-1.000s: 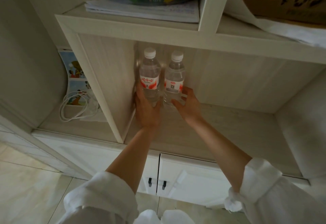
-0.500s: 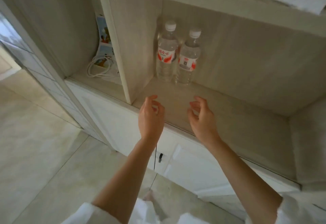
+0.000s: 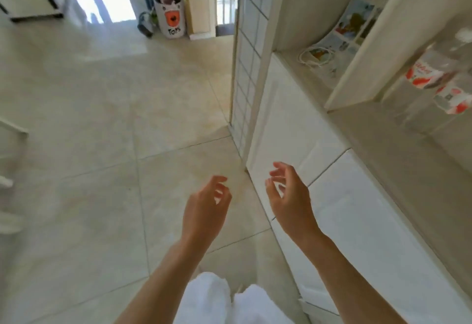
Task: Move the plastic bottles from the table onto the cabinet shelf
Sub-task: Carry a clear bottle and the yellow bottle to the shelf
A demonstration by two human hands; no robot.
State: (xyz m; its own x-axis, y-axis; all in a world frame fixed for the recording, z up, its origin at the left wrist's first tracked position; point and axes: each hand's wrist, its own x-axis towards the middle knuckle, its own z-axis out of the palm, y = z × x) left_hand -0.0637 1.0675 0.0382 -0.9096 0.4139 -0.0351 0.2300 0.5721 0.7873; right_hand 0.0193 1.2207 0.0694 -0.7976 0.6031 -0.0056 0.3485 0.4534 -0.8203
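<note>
Two clear plastic bottles with red-and-white labels stand side by side on the cabinet shelf at the far right, blurred by motion. My left hand hovers over the tiled floor, empty, fingers loosely curled and apart. My right hand is beside it, in front of the white lower cabinet doors, also empty with fingers spread. Both hands are well away from the bottles, down and to their left.
The white cabinet runs along the right; its left compartment holds a coiled white cable and a picture leaflet. A white toy bin stands across the tiled floor by a doorway. A white frame edge shows at left.
My view has swung left, away from the shelf toward the room. Both hands, which let go of the bottles a second ago, have drawn back from the shelf and now hang over the floor.
</note>
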